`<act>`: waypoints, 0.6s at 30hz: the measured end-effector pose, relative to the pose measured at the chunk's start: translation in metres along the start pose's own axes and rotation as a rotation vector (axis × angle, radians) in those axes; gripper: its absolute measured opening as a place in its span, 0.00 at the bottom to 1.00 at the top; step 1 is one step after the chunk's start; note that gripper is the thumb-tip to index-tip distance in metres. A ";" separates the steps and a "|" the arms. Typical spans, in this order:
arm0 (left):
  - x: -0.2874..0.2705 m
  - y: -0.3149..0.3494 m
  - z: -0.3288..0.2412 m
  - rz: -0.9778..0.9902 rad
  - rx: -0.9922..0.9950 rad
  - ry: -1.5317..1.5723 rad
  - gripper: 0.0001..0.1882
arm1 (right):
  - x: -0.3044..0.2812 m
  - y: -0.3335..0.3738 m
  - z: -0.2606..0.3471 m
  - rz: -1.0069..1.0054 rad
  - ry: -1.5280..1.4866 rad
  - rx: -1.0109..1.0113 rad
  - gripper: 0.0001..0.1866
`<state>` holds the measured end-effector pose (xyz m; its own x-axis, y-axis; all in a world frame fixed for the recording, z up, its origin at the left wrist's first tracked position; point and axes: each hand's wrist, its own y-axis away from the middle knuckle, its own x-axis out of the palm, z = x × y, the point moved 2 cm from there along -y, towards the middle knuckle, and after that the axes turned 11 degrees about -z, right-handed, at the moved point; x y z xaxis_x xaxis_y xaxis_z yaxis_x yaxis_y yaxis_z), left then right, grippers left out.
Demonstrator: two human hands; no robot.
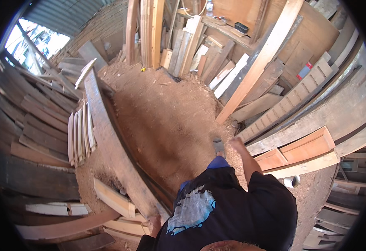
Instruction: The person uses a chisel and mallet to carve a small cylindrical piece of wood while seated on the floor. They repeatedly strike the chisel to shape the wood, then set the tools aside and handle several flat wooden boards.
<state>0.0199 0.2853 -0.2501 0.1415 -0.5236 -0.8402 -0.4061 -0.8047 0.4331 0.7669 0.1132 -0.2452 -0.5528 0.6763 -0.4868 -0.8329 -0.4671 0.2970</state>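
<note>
I stand on a sawdust-covered floor (pixel 166 117) in a wood store, wearing a black shirt with a blue print. My right hand (pixel 236 144) is raised in front of me with its fingers curled and nothing visible in it, close to a stack of leaning planks (pixel 300 121). Just left of it is my shoe (pixel 219 147). My left hand (pixel 155 224) hangs low by my side, near the end of a long dusty plank (pixel 107 129) that runs across the floor. Its fingers are too small to read.
Grey boards (pixel 36 125) are piled on the left, with a row of thin slats (pixel 80 134) on edge beside them. Upright timbers (pixel 149 29) and offcuts (pixel 216 62) lean at the back. Short pale blocks (pixel 114 198) lie at lower left. A small metal cup (pixel 291 181) sits at right.
</note>
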 end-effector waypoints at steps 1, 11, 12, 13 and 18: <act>-0.011 -0.011 -0.009 0.034 0.019 -0.331 0.20 | -0.014 -0.023 0.016 -0.018 -0.141 0.045 0.11; 0.020 -0.198 -0.281 0.008 -0.202 0.748 0.19 | -0.326 -0.368 0.073 -0.721 -0.316 -0.067 0.57; 0.019 -0.210 -0.319 0.065 -0.185 0.622 0.22 | -0.345 -0.387 0.103 -0.780 -0.368 -0.075 0.58; 0.010 -0.216 -0.368 0.123 -0.191 0.489 0.25 | -0.359 -0.398 0.139 -0.814 -0.220 -0.113 0.59; 0.011 -0.226 -0.481 0.210 -0.079 0.655 0.35 | -0.442 -0.438 0.250 -0.923 -0.086 -0.098 0.57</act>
<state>0.5473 0.3275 -0.2002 0.5931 -0.7117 -0.3765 -0.4212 -0.6728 0.6082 1.3692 0.1615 0.0457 0.3242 0.8419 -0.4315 -0.9396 0.2336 -0.2502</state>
